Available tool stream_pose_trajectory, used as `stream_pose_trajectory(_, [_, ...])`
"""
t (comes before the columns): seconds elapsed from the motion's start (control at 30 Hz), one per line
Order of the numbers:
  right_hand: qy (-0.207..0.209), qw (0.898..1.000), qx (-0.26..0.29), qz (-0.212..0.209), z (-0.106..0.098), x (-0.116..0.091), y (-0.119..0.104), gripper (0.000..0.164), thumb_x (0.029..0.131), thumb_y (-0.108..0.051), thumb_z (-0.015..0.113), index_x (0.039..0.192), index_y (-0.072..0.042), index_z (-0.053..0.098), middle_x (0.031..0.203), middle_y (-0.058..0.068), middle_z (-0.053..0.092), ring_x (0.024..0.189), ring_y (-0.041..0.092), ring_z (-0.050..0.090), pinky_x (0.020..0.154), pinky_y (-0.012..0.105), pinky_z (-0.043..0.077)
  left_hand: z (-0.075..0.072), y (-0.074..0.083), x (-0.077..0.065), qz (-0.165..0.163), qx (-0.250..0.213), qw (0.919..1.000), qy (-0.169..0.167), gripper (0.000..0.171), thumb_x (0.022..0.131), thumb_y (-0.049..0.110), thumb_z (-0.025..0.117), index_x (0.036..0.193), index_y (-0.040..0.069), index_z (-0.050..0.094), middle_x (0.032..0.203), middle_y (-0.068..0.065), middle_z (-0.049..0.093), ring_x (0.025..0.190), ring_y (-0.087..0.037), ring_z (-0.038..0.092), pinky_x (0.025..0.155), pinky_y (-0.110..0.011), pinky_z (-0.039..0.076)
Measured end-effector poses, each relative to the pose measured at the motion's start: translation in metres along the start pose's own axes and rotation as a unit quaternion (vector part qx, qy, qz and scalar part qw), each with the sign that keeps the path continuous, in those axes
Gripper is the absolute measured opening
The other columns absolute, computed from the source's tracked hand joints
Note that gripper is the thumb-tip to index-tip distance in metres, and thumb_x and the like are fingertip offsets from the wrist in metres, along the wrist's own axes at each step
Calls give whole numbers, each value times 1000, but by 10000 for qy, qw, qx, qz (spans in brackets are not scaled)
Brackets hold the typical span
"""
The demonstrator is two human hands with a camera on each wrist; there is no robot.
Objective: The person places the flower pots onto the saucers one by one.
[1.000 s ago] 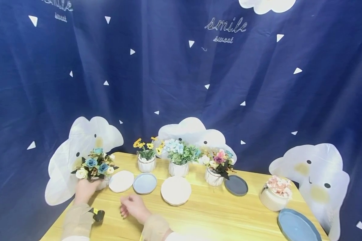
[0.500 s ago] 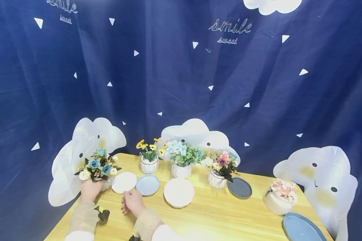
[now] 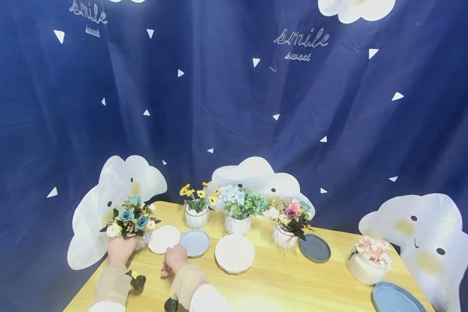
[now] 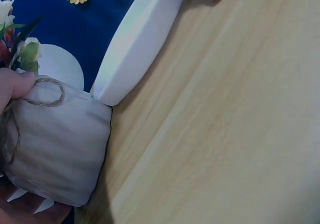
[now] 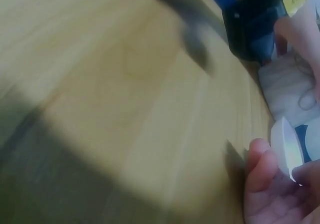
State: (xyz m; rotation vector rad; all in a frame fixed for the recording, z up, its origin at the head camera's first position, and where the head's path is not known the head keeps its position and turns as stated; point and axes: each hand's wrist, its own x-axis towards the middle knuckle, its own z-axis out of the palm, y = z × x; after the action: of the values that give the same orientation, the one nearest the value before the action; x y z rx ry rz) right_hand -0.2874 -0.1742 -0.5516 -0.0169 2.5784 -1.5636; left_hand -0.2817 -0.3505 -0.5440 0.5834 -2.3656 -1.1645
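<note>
My left hand (image 3: pixel 121 249) grips a white pot (image 4: pixel 62 141) tied with twine. Out of it rises a bunch of blue and cream artificial roses (image 3: pixel 130 219). In the left wrist view the thumb lies near the pot's rim, with fingers on the far side. Right beside the pot is a round white plate (image 3: pixel 164 239), its wall close to or touching the pot. My right hand (image 3: pixel 175 258) is at the plate's near right edge. Seen from the right wrist, thumb and fingers (image 5: pixel 262 166) pinch the plate's rim (image 5: pixel 287 146).
Farther right stand a light blue plate (image 3: pixel 195 242), another white plate (image 3: pixel 235 254), a dark plate (image 3: pixel 314 248) and a blue tray (image 3: pixel 395 299). Behind them are pots of yellow (image 3: pixel 196 216), light blue (image 3: pixel 238 223) and mixed flowers (image 3: pixel 284 236). A pink-flowered pot (image 3: pixel 366 264) sits at right.
My right hand has moved forward to the white plate's edge and now pinches it. The left hand stays on the rose pot. The head view has shifted slightly.
</note>
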Motion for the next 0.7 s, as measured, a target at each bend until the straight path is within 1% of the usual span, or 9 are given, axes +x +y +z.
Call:
stream_pose_trajectory(0.07, [88, 9994, -317, -78, 0, 0, 1, 38, 92, -15, 57, 57, 0, 62, 56, 13, 63, 56, 21, 65, 75, 31, 60, 0, -2, -1, 23, -85, 9999, 49, 86, 66, 13, 80, 140, -7, 40, 135, -35, 48, 127, -49, 45, 114, -55, 32])
stream_pose_trajectory(0.13, [108, 9987, -480, -135, 1, 1, 2, 36, 91, -15, 57, 60, 1, 64, 64, 16, 66, 64, 23, 67, 82, 31, 59, 0, -4, 0, 103, -154, 9997, 128, 89, 64, 11, 81, 141, -6, 39, 136, -34, 48, 128, -48, 44, 115, -55, 31])
stream_pose_trajectory(0.23, [161, 9971, -700, -261, 0, 2, 2, 31, 91, -16, 57, 68, 3, 65, 79, 20, 69, 78, 27, 70, 86, 31, 58, 0, -7, 0, 219, -171, 9992, 276, 88, 61, 10, 82, 138, -7, 43, 133, -35, 51, 125, -48, 46, 113, -56, 33])
stream_pose_trajectory(0.27, [169, 9968, -726, -284, 0, 2, 2, 30, 91, -16, 57, 69, 3, 65, 81, 21, 70, 80, 28, 70, 86, 31, 58, 0, -8, 0, 271, -70, 9991, 319, 85, 62, 12, 82, 136, -8, 44, 131, -36, 52, 123, -49, 48, 111, -57, 35])
stream_pose_trajectory(0.33, [193, 9958, -823, -348, -1, 3, 2, 29, 90, -16, 58, 70, 3, 65, 83, 21, 70, 83, 28, 70, 87, 30, 57, 0, -9, -2, 269, -38, 9991, 330, 86, 59, 12, 84, 133, -7, 46, 128, -35, 54, 120, -48, 49, 109, -57, 36])
stream_pose_trajectory(0.43, [142, 9960, -808, -365, -2, 3, 2, 32, 91, -16, 57, 66, 2, 65, 78, 20, 70, 79, 26, 70, 85, 30, 58, 0, -10, -4, 266, 105, 9987, 424, 80, 60, 14, 84, 129, -8, 50, 123, -35, 56, 115, -48, 52, 105, -58, 39])
stream_pose_trajectory(0.53, [49, 9967, -728, -353, -2, 3, 3, 35, 93, -16, 57, 63, 2, 65, 71, 18, 67, 72, 23, 70, 85, 30, 59, 0, -10, -6, 270, 87, 9986, 436, 80, 60, 14, 83, 129, -8, 49, 123, -35, 56, 115, -49, 52, 105, -57, 39])
stream_pose_trajectory(0.63, [25, 9959, -822, -373, -1, 2, 4, 34, 93, -17, 57, 65, 1, 65, 70, 17, 68, 71, 23, 70, 85, 29, 59, -2, -9, -9, 257, 16, 9989, 401, 82, 59, 12, 84, 130, -7, 49, 125, -35, 55, 116, -48, 51, 106, -57, 38])
stream_pose_trajectory(0.7, [50, 9945, -966, -410, -1, 2, 4, 32, 93, -17, 57, 68, 1, 65, 74, 18, 69, 74, 23, 71, 85, 29, 59, -3, -9, -10, 313, 99, 9985, 448, 78, 58, 12, 84, 126, -7, 52, 121, -35, 58, 112, -49, 54, 103, -58, 41])
